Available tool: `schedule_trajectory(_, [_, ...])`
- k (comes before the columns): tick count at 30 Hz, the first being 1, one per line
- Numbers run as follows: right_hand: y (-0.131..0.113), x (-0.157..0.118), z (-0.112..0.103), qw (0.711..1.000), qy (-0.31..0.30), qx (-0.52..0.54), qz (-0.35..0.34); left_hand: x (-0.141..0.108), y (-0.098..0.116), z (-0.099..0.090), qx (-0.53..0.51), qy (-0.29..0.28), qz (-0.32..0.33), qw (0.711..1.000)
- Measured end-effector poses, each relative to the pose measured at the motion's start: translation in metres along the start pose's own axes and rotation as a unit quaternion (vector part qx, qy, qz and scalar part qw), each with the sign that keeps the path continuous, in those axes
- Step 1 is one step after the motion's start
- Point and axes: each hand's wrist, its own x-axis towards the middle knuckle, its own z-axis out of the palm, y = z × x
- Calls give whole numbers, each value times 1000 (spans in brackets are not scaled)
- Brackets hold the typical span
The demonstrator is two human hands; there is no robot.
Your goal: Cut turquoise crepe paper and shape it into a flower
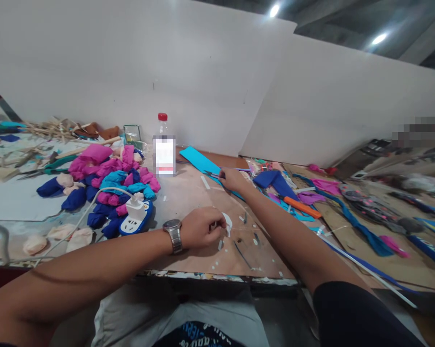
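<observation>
The person's left hand (203,227), a metal watch (174,235) at its wrist, is curled low over the table (184,195) by a white piece (228,222); any pinch is unclear. Farther away, the right hand (235,180) pinches a slim metal tool (214,175) at a bright blue strip (198,159), near a red-capped bottle (164,154).

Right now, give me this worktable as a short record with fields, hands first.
left hand: low over the table, fingertips at a white piece; grip unclear
right hand: holding a small metal tool at the bright blue strip
bottle: upright, red cap on, near the wall panel
left side: heap of pink, blue and cream fabric bundles; power strip with white plug in
right side: orange-handled tool among fabric scraps
</observation>
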Motion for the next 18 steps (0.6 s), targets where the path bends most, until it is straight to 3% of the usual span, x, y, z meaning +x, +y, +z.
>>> schedule_trajectory(8, [19, -23, -4, 1000, -27, 11, 0, 0, -3, 0, 13, -6, -5, 1000])
schedule_trajectory(12, [48, -50, -19, 999, -9, -5, 41, 0, -2, 0, 13, -9, -6, 1000])
schedule_trajectory(18, [89, -88, -38, 996, -41, -36, 64, 0, -3, 1, 5, -10, -2, 1000])
